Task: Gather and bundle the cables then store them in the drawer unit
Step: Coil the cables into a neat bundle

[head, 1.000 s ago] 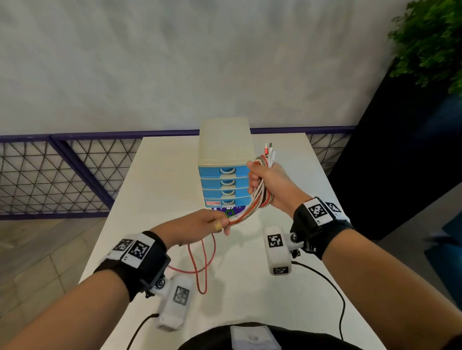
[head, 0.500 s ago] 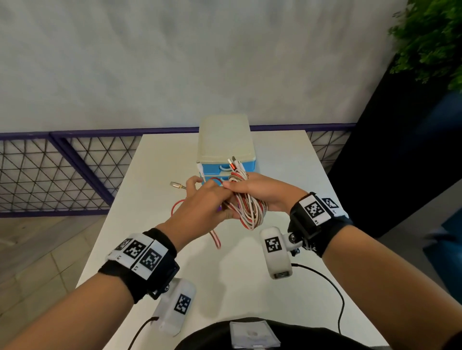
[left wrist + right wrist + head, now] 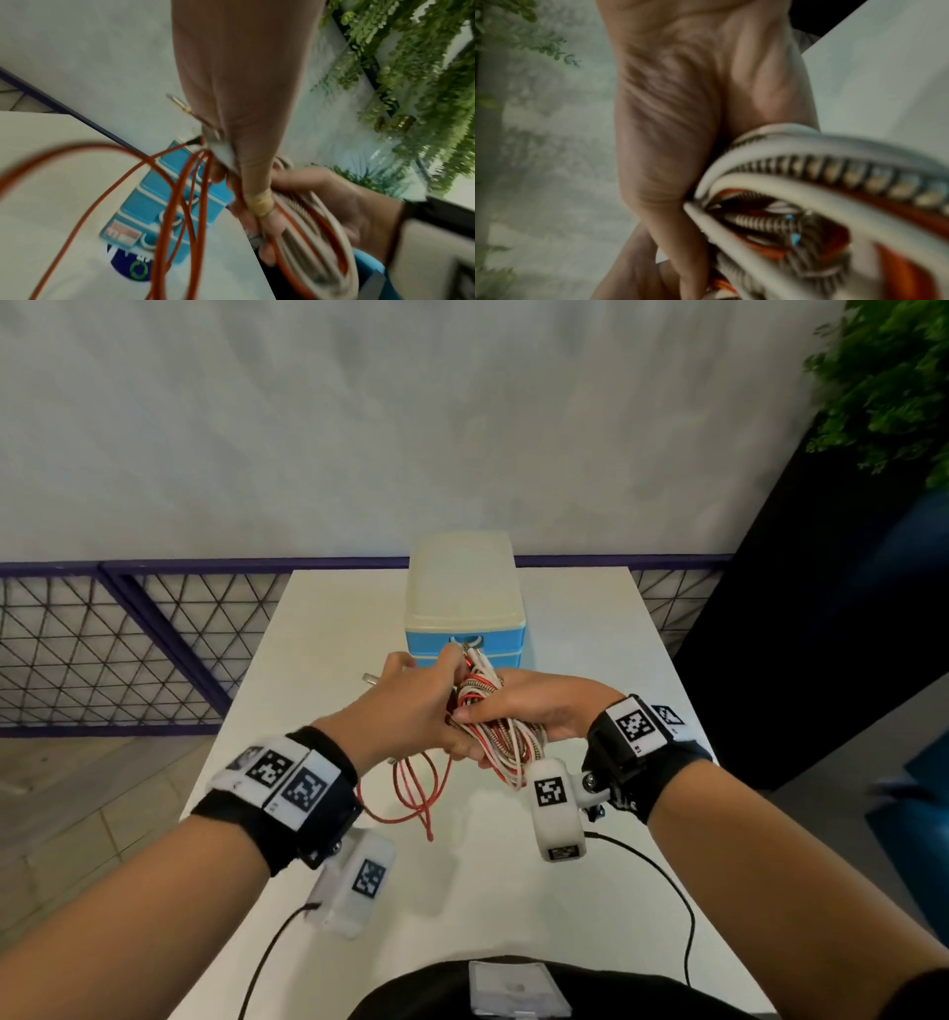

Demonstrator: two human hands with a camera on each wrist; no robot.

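Observation:
My right hand [image 3: 518, 711] grips a coiled bundle of white, red and striped cables [image 3: 506, 744], seen close in the right wrist view as thick loops [image 3: 821, 192]. My left hand [image 3: 411, 706] meets it from the left and pinches the loose red cable [image 3: 418, 788], whose loops hang down to the table. The left wrist view shows the red cable [image 3: 177, 203] running through my left fingers [image 3: 257, 194], with a metal plug [image 3: 180, 103] sticking out past the hand. Behind the hands stands the drawer unit [image 3: 464, 603], cream-topped with blue drawers, all closed.
The white table [image 3: 580, 629] runs away from me, with a purple-framed mesh railing [image 3: 128, 649] beyond its left and far edges. A dark planter with green foliage [image 3: 883, 377] stands to the right. Black wrist-camera leads [image 3: 667, 891] trail over the near table edge.
My hands came together in front of the drawer unit, and the left hand brought the loose red cable up to the bundle. The bundle dropped lower and nearer to me.

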